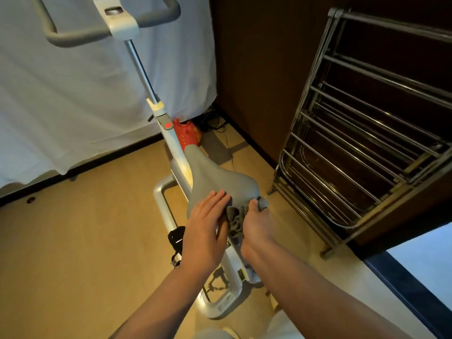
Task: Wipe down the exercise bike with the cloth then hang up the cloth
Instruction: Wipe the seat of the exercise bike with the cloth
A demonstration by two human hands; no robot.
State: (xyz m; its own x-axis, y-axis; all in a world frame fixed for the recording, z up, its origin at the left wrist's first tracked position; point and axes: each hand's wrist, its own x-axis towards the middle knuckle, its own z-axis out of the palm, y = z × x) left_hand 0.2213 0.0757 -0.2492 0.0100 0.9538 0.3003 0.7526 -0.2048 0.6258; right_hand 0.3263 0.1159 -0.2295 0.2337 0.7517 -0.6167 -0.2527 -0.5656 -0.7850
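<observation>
Nearest the camera, two bare forearms reach forward over the rear of the exercise bike point(171, 140). The left hand point(204, 226) lies flat on the back part of the grey saddle point(217, 179), its fingers point(220, 199) straight and released, holding nothing. Just beside it, the right hand point(254, 223) grips the grey cloth point(236, 217), which is bunched at the saddle's rear edge between the two hands; the thumb lies over the cloth, and a fold of it shows past the thumb tip on the right. Below the hands the bike's white frame runs down to a looped white base on the tan floor point(73, 241), with a black pedal point(175, 237) on the left side. Beyond the saddle the white post rises to a silver stem and the grey handlebar point(73, 36) at the top. Behind the post a red object point(188, 135) sits on the floor beside some dark cables. To the right, a metal drying rack point(367, 123) leans against dark wood panelling. A white sheet point(73, 94) hangs across the far left.
</observation>
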